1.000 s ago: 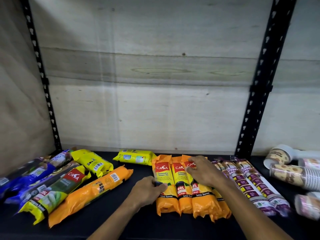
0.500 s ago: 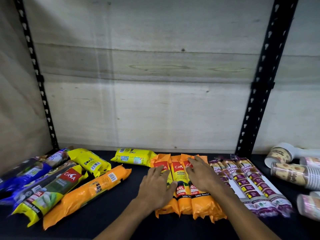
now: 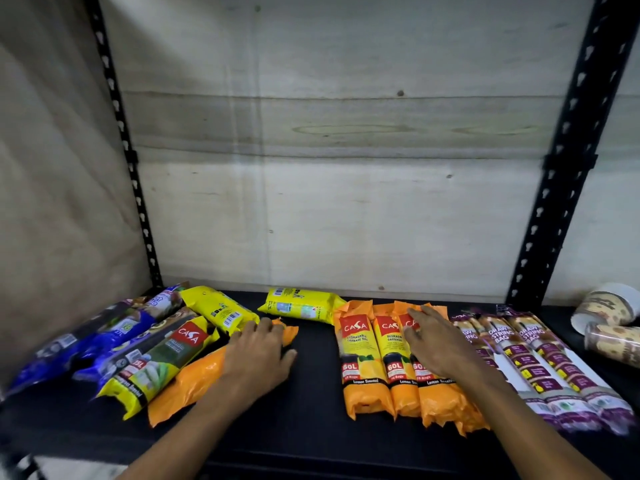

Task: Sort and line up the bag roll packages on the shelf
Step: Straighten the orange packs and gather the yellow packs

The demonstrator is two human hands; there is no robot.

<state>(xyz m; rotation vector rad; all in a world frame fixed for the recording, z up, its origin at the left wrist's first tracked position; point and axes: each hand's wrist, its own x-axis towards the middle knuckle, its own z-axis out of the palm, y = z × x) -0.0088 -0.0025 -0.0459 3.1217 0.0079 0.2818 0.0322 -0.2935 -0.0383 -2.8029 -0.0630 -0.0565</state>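
Observation:
Three orange CASA bag rolls (image 3: pixel 367 368) lie side by side in a row at the middle of the dark shelf (image 3: pixel 311 417). My right hand (image 3: pixel 436 344) rests flat on the rightmost ones, fingers straight. To the left, a loose orange roll (image 3: pixel 194 379) lies at an angle; my left hand (image 3: pixel 258 355) lies over its far end, fingers curled round it. Three purple draw-string bag rolls (image 3: pixel 540 362) are lined up to the right of the orange row. A yellow pack (image 3: pixel 301 304) lies crosswise at the back.
At the left lies a jumble: a yellow pack (image 3: pixel 218 308), a yellow-green CASA roll (image 3: pixel 156 365) and blue rolls (image 3: pixel 104 337). Stacked paper cups (image 3: pixel 606 306) lie at the far right. Black perforated uprights (image 3: pixel 561 168) stand at both back corners against a wooden wall.
My left hand left the orange row and moved left onto the loose orange roll. My right hand stayed on the row. The camera moved closer and tilted down.

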